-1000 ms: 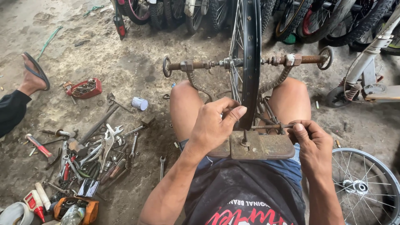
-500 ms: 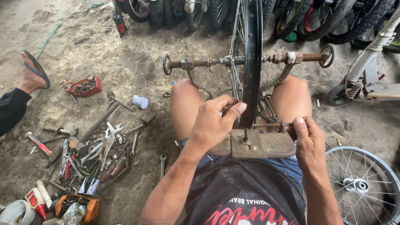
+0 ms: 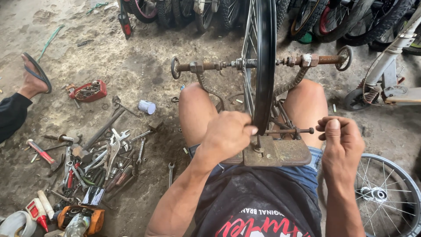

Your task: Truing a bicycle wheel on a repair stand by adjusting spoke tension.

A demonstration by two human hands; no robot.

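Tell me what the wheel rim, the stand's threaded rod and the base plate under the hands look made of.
Wheel rim: looks like metal with a glossy black painted finish; it reflects light. Threaded rod: steel, judging by the brown rust over its threads. Base plate: flat metal, probably steel, dull and blotched with rust.

Left hand (image 3: 228,136) fingers hidden behind wheel rim (image 3: 264,66); rim top cut off.

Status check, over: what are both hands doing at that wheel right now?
Left hand pinching the black wheel rim in its rusty stand. Right hand closed beside the stand's side screw, grip unclear. Nothing blocking.
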